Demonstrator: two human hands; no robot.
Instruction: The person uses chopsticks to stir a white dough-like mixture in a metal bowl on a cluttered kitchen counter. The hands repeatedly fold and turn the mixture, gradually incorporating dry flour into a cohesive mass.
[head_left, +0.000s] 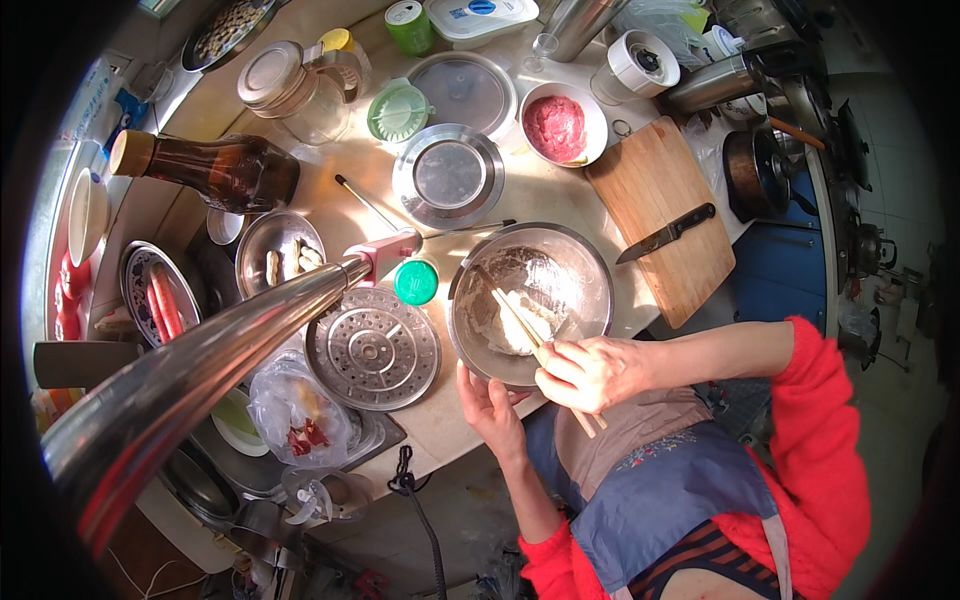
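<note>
A stainless steel mixing bowl sits at the counter's front edge. Inside it lies a pale, clumpy mass of flour or dough, and dry flour coats the inner wall. My right hand grips a pair of wooden chopsticks above the near rim, their tips down in the flour. My left hand cups the bowl's outer near-left side, with some fingers hidden beneath it. Left of the bowl stand a jar with a green lid and a perforated steamer plate.
A knife lies on a wooden cutting board at the right. Behind the bowl are raw minced meat in a white bowl and a metal plate. A shiny metal pole crosses the left side. A dark bottle stands beyond.
</note>
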